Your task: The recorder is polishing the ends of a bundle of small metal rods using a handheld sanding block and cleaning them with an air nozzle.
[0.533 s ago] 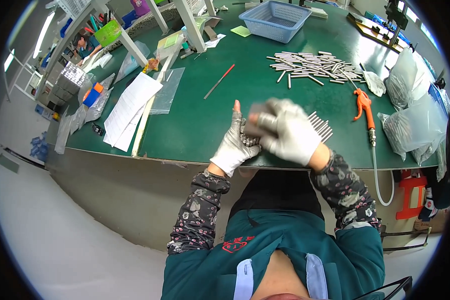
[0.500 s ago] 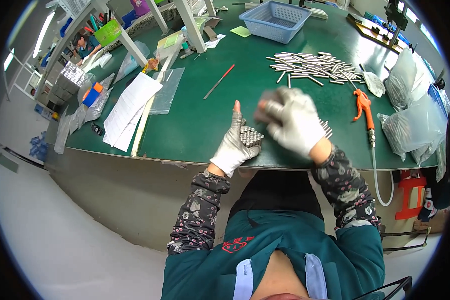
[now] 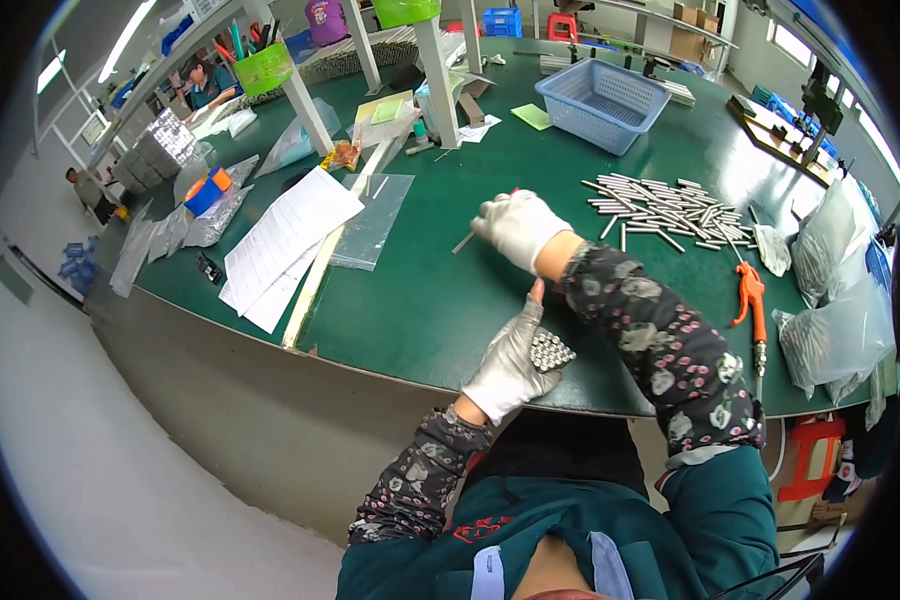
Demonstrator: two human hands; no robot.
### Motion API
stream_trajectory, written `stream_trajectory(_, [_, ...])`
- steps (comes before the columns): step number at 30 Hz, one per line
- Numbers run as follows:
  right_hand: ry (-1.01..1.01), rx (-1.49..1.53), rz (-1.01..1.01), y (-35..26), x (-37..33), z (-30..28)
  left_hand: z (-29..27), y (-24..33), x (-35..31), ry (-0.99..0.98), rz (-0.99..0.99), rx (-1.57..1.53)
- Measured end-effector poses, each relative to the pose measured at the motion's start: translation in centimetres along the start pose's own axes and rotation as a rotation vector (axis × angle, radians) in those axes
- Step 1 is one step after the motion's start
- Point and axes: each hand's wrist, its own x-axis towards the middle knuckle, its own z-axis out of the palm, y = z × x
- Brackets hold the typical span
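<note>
My left hand, in a whitish glove with bare fingertips, is closed around a tight bundle of metal pins near the table's front edge. Their round ends face up. Farther out, my right hand, gloved too, has its fingers curled down over a slim file with a red handle. Only the grey tip and a speck of red show; the rest lies beneath the hand. To the right of that hand a loose heap of similar pins is spread on the green table.
An orange air gun with a hose lies right of the heap, beside plastic bags of grey contents. Behind stands a blue basket. Papers and a clear bag lie left. A shelf post rises at the back.
My right hand has moved away from beside the bundle, out and left to the file, and closed over it. The left hand still holds the bundle. The view has shifted.
</note>
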Motion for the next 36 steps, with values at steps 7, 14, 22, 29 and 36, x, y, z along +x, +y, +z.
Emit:
stream_trajectory(7, [-0.026,-0.120,-0.162,0.1,2.8,4.3,0.3,-0.4,0.4,0.025,0.025,0.011])
stream_trajectory(14, [0.412,0.269,0.210,1.7,0.0,-2.4,0.3,-0.6,1.3,0.073,0.104,0.073])
stream_trajectory(22, [0.492,1.074,0.614,-4.5,-14.8,-6.1,0.0,-0.8,0.6,0.094,0.024,-0.106])
stream_trajectory(29, [0.407,0.993,0.691,-6.9,-19.6,-2.8,-0.1,0.7,0.8,0.087,0.056,-0.028])
stream_trajectory(36, [0.201,0.656,0.494,-6.9,-20.0,-6.1,-0.1,-0.3,0.9,0.083,0.020,-0.027])
